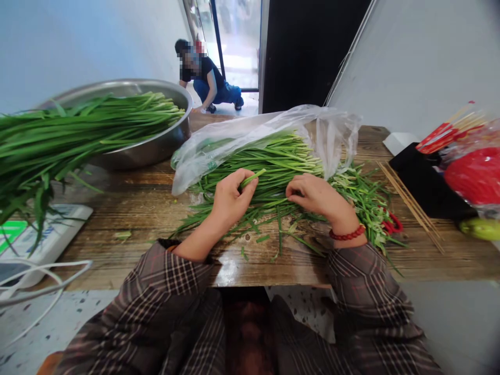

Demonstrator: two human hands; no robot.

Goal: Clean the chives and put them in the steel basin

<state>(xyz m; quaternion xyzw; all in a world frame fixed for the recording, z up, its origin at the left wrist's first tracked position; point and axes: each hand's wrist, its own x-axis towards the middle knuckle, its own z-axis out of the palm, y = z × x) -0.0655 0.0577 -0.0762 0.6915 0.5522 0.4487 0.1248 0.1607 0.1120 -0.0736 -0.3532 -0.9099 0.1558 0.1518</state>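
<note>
Pinched between the thumb and fingers of my left hand [235, 198] is a garlic chive stalk [253, 178], its pale end pointing up and right. My right hand [312, 194] is closed too, its fingertips on a thin chive leaf [276, 202] just above the table. Behind both hands lies a thick pile of garlic chives [269, 159], partly inside a clear plastic bag [242, 127]. Loose trimmings [359, 200] are heaped beside my right wrist, and a few cut bits lie in front of my hands.
At left, a steel basin [144, 148] full of chives overhangs a white scale [64, 221] with a white cable [50, 278]. Wooden skewers [414, 208], a black box [424, 182] and red packaging [476, 174] stand at right. Beyond the wooden table [144, 219], a person [213, 80] squats near a doorway.
</note>
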